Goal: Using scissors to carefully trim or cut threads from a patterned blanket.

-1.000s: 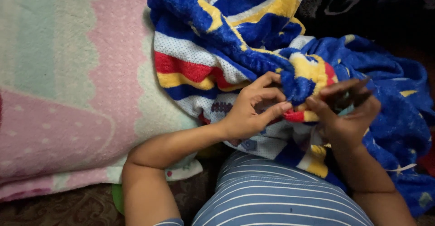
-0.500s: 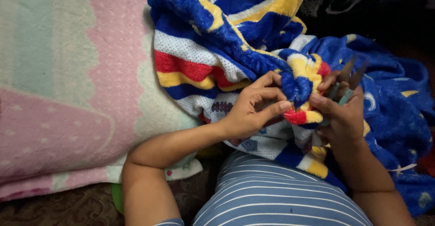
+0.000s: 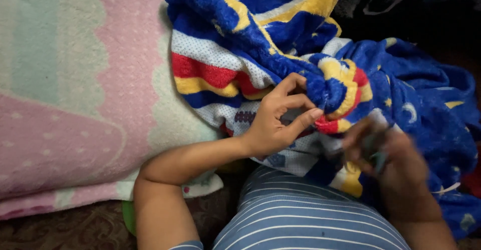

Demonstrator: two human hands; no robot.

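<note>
Underneath everything: a dark brown patterned floor covering (image 3: 85, 227), visible along the bottom left edge. Directly on it, a thick fleecy blanket in pale pink, mint green and cream with scalloped bands (image 3: 75, 94), spread flat and filling the left half of the view. Just past its lower edge, a small bright green object (image 3: 128, 216), mostly hidden, kind unclear. Over the pale blanket's right edge, a bunched plush blanket in royal blue with yellow, red and white stripes and small moon and star shapes (image 3: 280, 44), heaped in folds toward the right.
</note>
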